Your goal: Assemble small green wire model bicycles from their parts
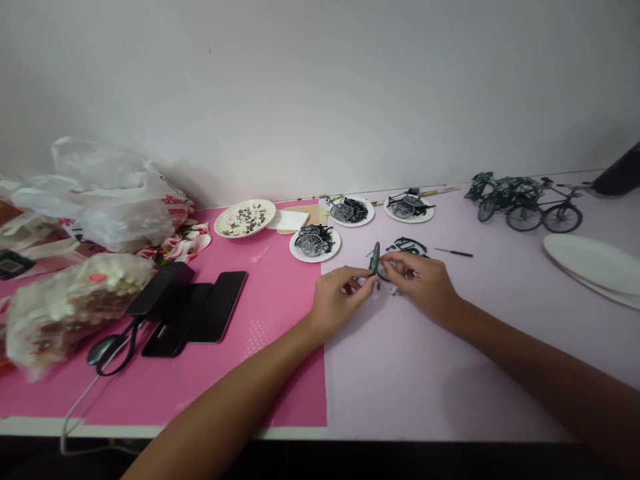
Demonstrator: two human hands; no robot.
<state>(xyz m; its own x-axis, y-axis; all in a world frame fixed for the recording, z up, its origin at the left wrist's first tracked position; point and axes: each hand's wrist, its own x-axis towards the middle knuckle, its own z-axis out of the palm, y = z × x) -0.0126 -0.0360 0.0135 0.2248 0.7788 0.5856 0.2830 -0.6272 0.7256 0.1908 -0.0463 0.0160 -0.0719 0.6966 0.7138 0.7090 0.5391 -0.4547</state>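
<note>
Above the lilac part of the table, my left hand [343, 297] pinches a small dark green toy bicycle wheel [376, 257], seen nearly edge-on. The fingers of my right hand [423, 280] are closed on its right side. Just behind my right hand lie dark green bicycle frame parts [411, 245]. Partly hidden by my fingers, a few small loose pieces [396, 291] lie below the wheel. A thin screwdriver with a dark handle [460, 253] rests to the right.
White plates [295, 253] of dark bicycle parts and a bowl [217, 227] of small pieces stand behind. Assembled miniature bicycles [544, 217] are at the back right, near stacked white plates [595, 257]. Phones [219, 307], a mouse [104, 349] and plastic bags [110, 200] occupy the left.
</note>
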